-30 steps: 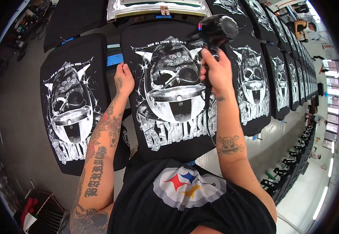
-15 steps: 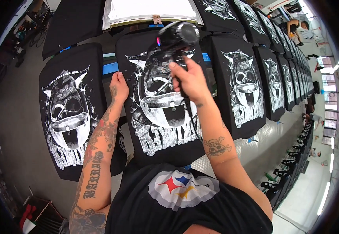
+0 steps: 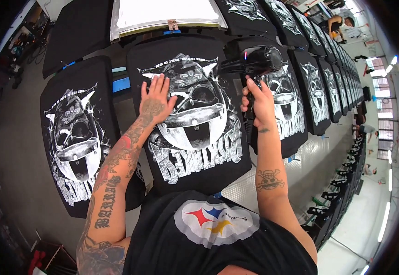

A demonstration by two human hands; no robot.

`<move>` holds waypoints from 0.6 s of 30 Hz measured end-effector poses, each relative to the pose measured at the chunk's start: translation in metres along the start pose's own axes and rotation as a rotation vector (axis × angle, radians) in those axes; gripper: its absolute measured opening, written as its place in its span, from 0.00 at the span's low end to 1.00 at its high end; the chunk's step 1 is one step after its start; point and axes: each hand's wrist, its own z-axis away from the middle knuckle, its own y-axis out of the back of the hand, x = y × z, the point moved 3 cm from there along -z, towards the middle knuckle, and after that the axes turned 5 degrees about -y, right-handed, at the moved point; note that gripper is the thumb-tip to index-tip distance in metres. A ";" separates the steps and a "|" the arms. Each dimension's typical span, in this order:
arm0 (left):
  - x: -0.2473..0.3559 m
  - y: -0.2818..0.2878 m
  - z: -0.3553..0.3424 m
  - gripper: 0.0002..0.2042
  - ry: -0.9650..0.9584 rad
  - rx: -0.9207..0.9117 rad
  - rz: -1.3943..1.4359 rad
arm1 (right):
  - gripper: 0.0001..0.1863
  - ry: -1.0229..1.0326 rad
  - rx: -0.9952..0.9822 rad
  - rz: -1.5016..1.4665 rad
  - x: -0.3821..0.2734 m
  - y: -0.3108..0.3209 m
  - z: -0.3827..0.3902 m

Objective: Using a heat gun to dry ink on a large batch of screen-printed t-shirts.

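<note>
A black T-shirt [image 3: 195, 174] with a white skull print lies stretched on a board right in front of me. My left hand [image 3: 156, 101] rests flat on the upper left of the print, fingers spread. My right hand [image 3: 256, 103] is closed around the handle of a black heat gun [image 3: 259, 62], which is held to the right of the print, over the gap toward the neighbouring shirt.
More black printed shirts on boards lie to the left [image 3: 78, 137] and in a long row to the right [image 3: 316, 91]. A framed printing screen [image 3: 167, 13] sits behind the middle board. A person [image 3: 337, 23] works at the far end of the row.
The heat gun moved from above the print off to its right side. My left hand slid from the shirt's left edge onto the print and flattened there.
</note>
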 end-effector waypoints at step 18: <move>0.064 0.005 0.042 0.39 -0.028 -0.164 0.022 | 0.14 -0.070 -0.092 0.165 0.034 0.044 0.143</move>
